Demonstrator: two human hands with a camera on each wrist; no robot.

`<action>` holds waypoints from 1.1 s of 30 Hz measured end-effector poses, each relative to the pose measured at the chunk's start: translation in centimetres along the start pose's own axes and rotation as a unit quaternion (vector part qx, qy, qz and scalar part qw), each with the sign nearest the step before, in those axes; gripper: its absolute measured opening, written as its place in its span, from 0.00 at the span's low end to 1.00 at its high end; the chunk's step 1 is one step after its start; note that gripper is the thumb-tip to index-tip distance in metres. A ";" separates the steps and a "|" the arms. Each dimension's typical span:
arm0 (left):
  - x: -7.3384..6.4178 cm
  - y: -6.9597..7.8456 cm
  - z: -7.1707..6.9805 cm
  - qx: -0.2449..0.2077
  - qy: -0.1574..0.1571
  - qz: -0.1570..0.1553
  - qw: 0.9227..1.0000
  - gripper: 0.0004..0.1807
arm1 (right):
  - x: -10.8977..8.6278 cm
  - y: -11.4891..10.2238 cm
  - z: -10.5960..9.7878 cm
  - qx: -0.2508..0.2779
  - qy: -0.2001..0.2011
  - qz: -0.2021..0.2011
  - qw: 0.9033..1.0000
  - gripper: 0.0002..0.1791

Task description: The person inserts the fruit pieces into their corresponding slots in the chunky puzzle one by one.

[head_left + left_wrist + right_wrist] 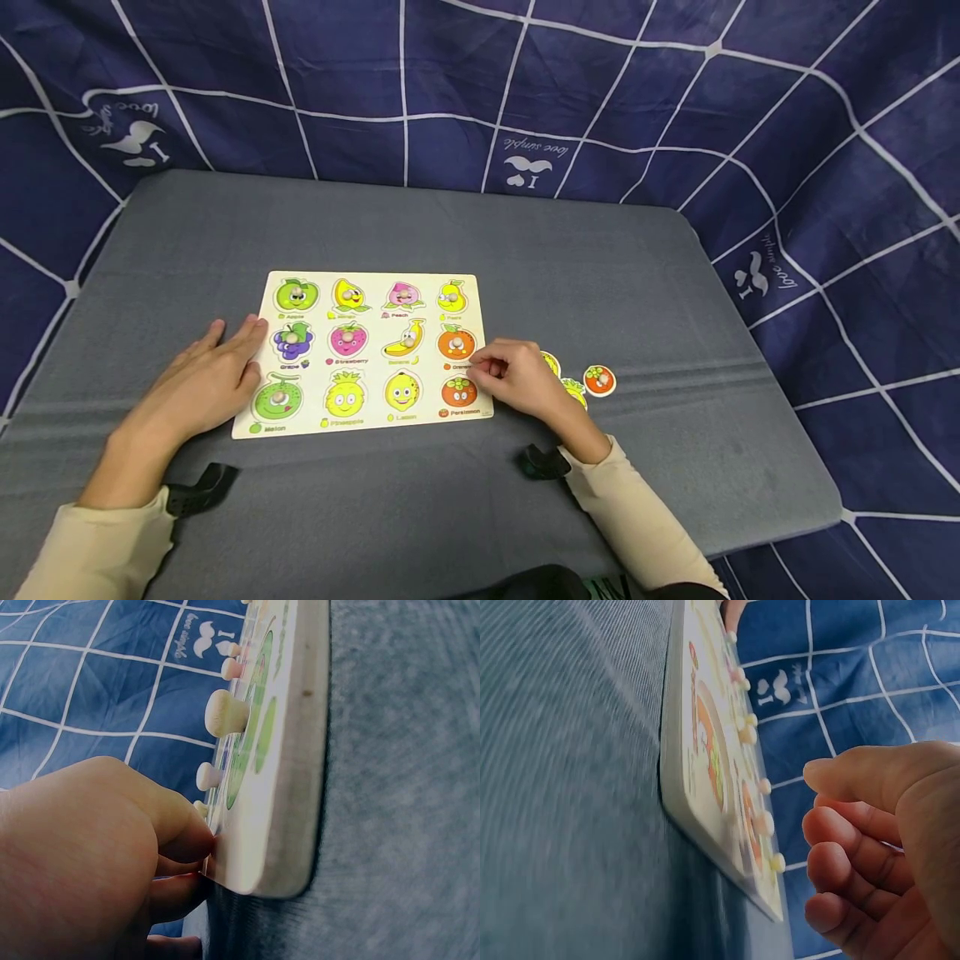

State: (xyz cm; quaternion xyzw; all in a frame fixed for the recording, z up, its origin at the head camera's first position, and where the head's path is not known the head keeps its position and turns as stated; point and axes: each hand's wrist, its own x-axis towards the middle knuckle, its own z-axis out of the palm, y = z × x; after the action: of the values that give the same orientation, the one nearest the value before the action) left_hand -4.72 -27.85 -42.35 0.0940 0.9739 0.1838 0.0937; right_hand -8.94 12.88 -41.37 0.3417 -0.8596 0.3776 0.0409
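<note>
A pale fruit puzzle board (318,333) lies on the grey table. My left hand (197,385) rests along its left edge, fingers stretched out, the thumb (184,829) at the board's rim near the melon corner. Over the right edge hovers my right hand (517,379), fingers loosely bent, nothing visible between thumb and fingertips in the right wrist view. Knobbed pieces such as the apple (296,295), melon (277,402) and orange (456,342) sit in the board. The printed pineapple (345,398), lemon (402,391) and persimmon (459,392) spots show no knobs.
Right of the board lie loose pieces: a persimmon piece (600,381), a pineapple piece (576,392) and a yellow piece (552,363), the latter two partly behind my right hand. Blue cloth (450,75) with white lines hangs around the table (420,233).
</note>
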 end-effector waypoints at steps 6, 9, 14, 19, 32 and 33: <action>0.0 0.0 0.1 0.002 0.001 -0.001 1.000 0.32 | -0.9 0.6 -0.9 -0.016 0.010 0.011 1.000 0.02; 0.0 0.0 0.1 0.004 0.001 -0.001 1.000 0.33 | -1.4 0.9 -1.4 -0.021 0.016 0.014 1.000 0.03; 0.0 0.0 0.1 0.005 0.002 0.001 1.000 0.32 | -2.3 1.4 -2.3 -0.023 0.027 0.025 0.999 0.03; 0.1 -0.1 0.1 0.006 0.003 0.001 1.000 0.32 | -3.3 1.9 -2.8 -0.028 0.034 0.041 0.998 0.03; 0.0 -0.1 0.1 0.003 0.000 -0.002 1.000 0.33 | -5.0 2.3 -3.6 -0.032 0.056 0.064 0.996 0.05; 0.0 0.0 0.1 0.002 0.000 -0.002 1.000 0.33 | -5.2 2.3 -3.7 -0.031 0.059 0.066 0.996 0.05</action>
State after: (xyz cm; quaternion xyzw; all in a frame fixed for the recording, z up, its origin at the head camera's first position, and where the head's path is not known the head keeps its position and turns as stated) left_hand -4.73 -27.84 -42.46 0.0922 0.9745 0.1815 0.0939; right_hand -7.13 19.37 -41.86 0.2598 -0.8878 0.3721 0.0766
